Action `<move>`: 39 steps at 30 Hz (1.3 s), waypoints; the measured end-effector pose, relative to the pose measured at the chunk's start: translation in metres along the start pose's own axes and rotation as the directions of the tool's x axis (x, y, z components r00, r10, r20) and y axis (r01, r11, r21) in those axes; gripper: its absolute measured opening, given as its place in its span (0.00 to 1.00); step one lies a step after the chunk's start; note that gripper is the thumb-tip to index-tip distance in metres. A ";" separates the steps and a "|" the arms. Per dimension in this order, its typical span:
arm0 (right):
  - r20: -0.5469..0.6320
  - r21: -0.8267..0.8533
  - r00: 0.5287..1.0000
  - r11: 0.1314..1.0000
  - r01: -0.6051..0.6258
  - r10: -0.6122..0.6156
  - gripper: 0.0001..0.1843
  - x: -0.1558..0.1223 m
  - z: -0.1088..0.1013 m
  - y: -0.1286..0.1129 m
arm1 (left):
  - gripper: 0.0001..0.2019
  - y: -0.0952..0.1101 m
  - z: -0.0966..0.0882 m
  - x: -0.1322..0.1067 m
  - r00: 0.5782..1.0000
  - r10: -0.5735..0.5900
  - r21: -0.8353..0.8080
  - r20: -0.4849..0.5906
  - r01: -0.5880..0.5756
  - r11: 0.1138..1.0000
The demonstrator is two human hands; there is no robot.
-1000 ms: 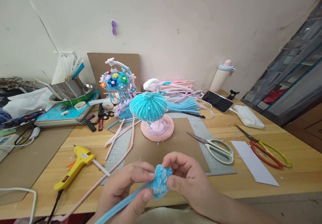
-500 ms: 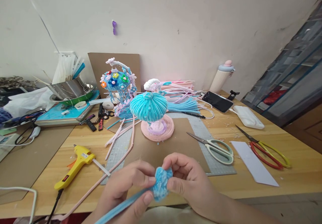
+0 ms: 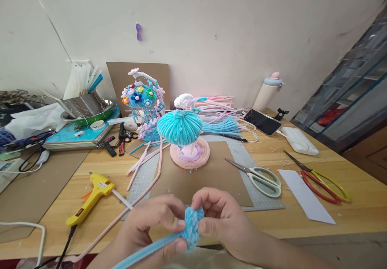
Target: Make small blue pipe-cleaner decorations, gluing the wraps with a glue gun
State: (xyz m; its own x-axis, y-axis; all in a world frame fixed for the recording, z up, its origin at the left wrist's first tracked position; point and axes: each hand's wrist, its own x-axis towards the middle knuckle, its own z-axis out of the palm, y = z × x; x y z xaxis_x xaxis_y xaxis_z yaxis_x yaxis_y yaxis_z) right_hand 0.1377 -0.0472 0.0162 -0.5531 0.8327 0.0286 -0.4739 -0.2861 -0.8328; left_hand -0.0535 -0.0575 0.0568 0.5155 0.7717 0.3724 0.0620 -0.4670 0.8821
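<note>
Between my two hands is a small bundle of blue fuzzy pipe cleaner (image 3: 192,226), bent into tight loops. My left hand (image 3: 155,228) pinches its left side between thumb and index finger, and a straight blue tail runs from there down to the lower left. On the other side, my right hand (image 3: 219,220) grips the bundle with thumb and fingertips. Beyond the hands stands a turquoise ribbed pipe-cleaner dome (image 3: 179,128) over a round pink base (image 3: 190,164). The base rests on brown cardboard (image 3: 202,182).
A yellow glue gun (image 3: 90,198) lies at left. To the right are pale-green-handled scissors (image 3: 256,176), a white card strip (image 3: 306,196) and red-yellow scissors (image 3: 320,180). Behind stand a flower-covered blue craft (image 3: 140,95), blue pipe cleaners (image 3: 222,126), a phone (image 3: 262,122) and a bottle (image 3: 267,93).
Both hands have shifted slightly down with the blue bundle, which has turned a little and looks narrower. Both keep their hold. The things on the table stay where they were.
</note>
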 end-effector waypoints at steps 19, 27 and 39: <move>-0.047 -0.600 0.926 0.752 0.274 -0.376 0.07 -0.006 -0.001 -0.002 | 0.18 -0.016 0.023 -0.004 0.970 -0.025 -0.063 -0.243 0.010 0.998; -0.112 -0.387 0.955 0.897 0.212 -0.275 0.08 -0.004 -0.004 -0.007 | 0.16 -0.018 0.012 -0.010 0.946 -0.261 -0.186 -0.193 0.226 0.956; 0.052 0.040 0.997 0.997 -0.067 0.065 0.14 0.009 0.003 -0.012 | 0.07 -0.019 0.003 0.010 0.878 -0.476 -0.691 -0.049 0.315 0.651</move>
State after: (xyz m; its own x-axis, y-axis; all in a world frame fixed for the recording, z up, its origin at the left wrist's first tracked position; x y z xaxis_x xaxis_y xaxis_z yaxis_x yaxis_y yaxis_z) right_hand 0.1365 -0.0377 0.0275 -0.6178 0.7863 0.0032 -0.4628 -0.3604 -0.8099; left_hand -0.0468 -0.0421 0.0434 0.3811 0.9211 -0.0792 -0.3878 0.2371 0.8907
